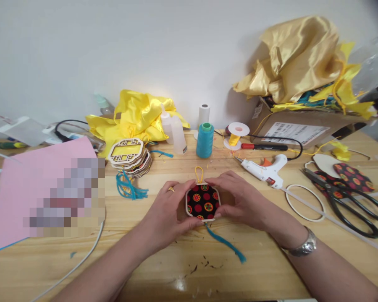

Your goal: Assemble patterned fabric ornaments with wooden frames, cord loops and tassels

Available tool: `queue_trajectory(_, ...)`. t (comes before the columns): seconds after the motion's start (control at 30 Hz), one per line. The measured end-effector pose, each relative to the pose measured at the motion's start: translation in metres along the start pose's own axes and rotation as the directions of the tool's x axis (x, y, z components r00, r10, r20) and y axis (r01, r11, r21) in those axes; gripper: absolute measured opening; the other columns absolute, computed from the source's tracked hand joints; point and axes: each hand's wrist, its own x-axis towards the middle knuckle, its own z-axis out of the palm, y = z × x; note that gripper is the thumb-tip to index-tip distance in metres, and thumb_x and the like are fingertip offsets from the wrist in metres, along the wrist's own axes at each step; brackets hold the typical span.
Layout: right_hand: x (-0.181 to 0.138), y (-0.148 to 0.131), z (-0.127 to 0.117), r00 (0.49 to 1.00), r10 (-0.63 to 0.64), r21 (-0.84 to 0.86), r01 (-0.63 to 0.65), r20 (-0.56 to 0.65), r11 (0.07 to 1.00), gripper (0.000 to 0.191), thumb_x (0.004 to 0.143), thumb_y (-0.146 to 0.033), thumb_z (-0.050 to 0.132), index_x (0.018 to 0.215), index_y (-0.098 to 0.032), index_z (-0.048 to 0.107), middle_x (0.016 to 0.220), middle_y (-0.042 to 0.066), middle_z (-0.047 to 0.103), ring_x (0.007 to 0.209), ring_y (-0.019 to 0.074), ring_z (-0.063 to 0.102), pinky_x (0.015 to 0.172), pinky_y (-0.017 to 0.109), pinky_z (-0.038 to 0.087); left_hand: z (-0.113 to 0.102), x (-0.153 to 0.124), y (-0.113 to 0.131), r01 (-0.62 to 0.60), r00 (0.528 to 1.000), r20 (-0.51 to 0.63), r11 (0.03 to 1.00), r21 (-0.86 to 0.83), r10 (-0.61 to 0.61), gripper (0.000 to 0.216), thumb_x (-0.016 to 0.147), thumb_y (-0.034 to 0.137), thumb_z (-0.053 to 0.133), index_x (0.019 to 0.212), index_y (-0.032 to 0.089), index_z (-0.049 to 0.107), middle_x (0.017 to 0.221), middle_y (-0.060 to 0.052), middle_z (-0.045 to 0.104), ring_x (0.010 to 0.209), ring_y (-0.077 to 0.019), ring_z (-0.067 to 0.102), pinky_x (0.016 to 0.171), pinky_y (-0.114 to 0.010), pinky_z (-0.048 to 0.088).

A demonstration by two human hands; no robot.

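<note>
Between both hands is a small ornament (pixel 203 202) with rounded corners, a pale frame and black fabric patterned with red, orange and green flowers. A yellow cord loop (pixel 199 173) rises from its top edge, and a teal tassel (pixel 227 243) trails from the bottom onto the table. My left hand (pixel 173 207) grips the left side, thumb at the lower edge and fingers at the upper left. On the opposite side, my right hand (pixel 239 199) pinches the frame with its thumb at the lower right corner and its fingers at the top.
A hot glue gun (pixel 266 170) lies right of the hands, near black-handled scissors (pixel 346 205) and a pale ring (pixel 305 203). Behind stand a teal thread spool (pixel 204 140) and white bottles (pixel 177 134). Stacked ornaments (pixel 126 152) sit left; a cardboard box (pixel 290 126) holds fabric.
</note>
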Motion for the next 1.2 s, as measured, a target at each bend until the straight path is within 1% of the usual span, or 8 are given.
queue_trajectory(0.17,-0.0005,0.0000,-0.0007,1.000,-0.016,-0.018,0.016,0.001,1.000,0.063,0.072,-0.031,0.075,0.128,-0.024,0.048,0.112,0.006,0.060,0.101,0.0224,0.049,0.088,0.037,0.042,0.0009,-0.0008,0.0002,0.002,1.000,-0.011,1.000,0.010,-0.002,0.071,0.073,0.038,0.070,0.134,0.025,0.036,0.122,-0.006,0.057,0.111,-0.0272,0.043,0.096,-0.046,0.040)
queue_trajectory(0.27,-0.0010,-0.0013,-0.0023,1.000,-0.014,-0.018,0.014,0.014,1.000,0.062,0.073,-0.034,0.074,0.128,-0.022,0.048,0.113,0.007,0.060,0.103,0.0222,0.049,0.090,0.037,0.042,0.0007,-0.0009,0.0002,0.007,1.000,-0.013,1.000,-0.002,-0.007,0.072,0.073,0.039,0.070,0.135,0.026,0.035,0.123,-0.006,0.057,0.113,-0.0276,0.043,0.097,-0.046,0.039)
queue_trajectory(0.43,-0.0009,-0.0032,-0.0039,0.999,-0.024,-0.027,0.025,0.023,0.999,0.061,0.073,-0.037,0.073,0.127,-0.021,0.049,0.115,0.007,0.059,0.106,0.0227,0.048,0.091,0.037,0.041,-0.0029,-0.0005,-0.0006,0.009,1.000,0.028,1.000,-0.026,-0.008,0.076,0.072,0.042,0.071,0.136,0.027,0.033,0.128,-0.007,0.053,0.116,-0.0271,0.041,0.098,-0.046,0.039)
queue_trajectory(0.6,-0.0001,-0.0041,-0.0042,0.999,-0.025,-0.044,0.026,0.029,0.999,0.059,0.075,-0.036,0.072,0.127,-0.021,0.048,0.117,0.006,0.059,0.107,0.0224,0.047,0.092,0.037,0.040,-0.0066,-0.0013,-0.0004,-0.001,0.998,0.066,1.000,-0.030,0.003,0.078,0.073,0.039,0.071,0.138,0.029,0.029,0.129,-0.006,0.051,0.116,-0.0264,0.041,0.099,-0.046,0.038)
queue_trajectory(0.73,-0.0002,-0.0029,-0.0041,0.999,-0.032,-0.058,0.034,0.028,0.998,0.060,0.074,-0.038,0.072,0.126,-0.021,0.048,0.117,0.006,0.059,0.107,0.0224,0.047,0.092,0.037,0.040,-0.0073,-0.0020,0.0014,0.011,0.997,0.080,1.000,-0.020,-0.009,0.079,0.073,0.041,0.070,0.139,0.028,0.027,0.130,-0.006,0.050,0.116,-0.0253,0.040,0.099,-0.043,0.038)
queue_trajectory(0.9,-0.0013,-0.0016,-0.0033,0.999,-0.031,-0.062,0.033,0.027,0.998,0.060,0.074,-0.037,0.073,0.126,-0.022,0.048,0.117,0.006,0.059,0.108,0.0226,0.047,0.092,0.037,0.041,-0.0044,-0.0018,0.0003,0.002,0.998,0.066,1.000,0.006,-0.003,0.080,0.073,0.045,0.070,0.138,0.026,0.027,0.132,-0.005,0.048,0.116,-0.0241,0.038,0.100,-0.040,0.037)
queue_trajectory(1.13,-0.0016,-0.0026,-0.0031,0.999,-0.023,-0.062,0.026,0.043,0.998,0.061,0.073,-0.037,0.073,0.126,-0.022,0.048,0.118,0.005,0.059,0.109,0.0211,0.047,0.094,0.036,0.040,-0.0003,-0.0014,-0.0020,-0.018,0.999,0.051,1.000,0.022,0.017,0.079,0.075,0.042,0.069,0.138,0.025,0.026,0.132,-0.005,0.048,0.115,-0.0242,0.037,0.100,-0.040,0.037)
queue_trajectory(1.2,-0.0026,-0.0024,-0.0030,0.999,-0.015,-0.063,0.018,0.048,0.998,0.062,0.074,-0.039,0.072,0.128,-0.022,0.047,0.122,0.006,0.056,0.113,0.0209,0.046,0.097,0.036,0.039,-0.0003,-0.0016,-0.0018,-0.023,0.998,0.051,0.999,0.023,0.022,0.078,0.075,0.041,0.069,0.138,0.025,0.027,0.132,-0.005,0.049,0.115,-0.0239,0.037,0.100,-0.039,0.037)
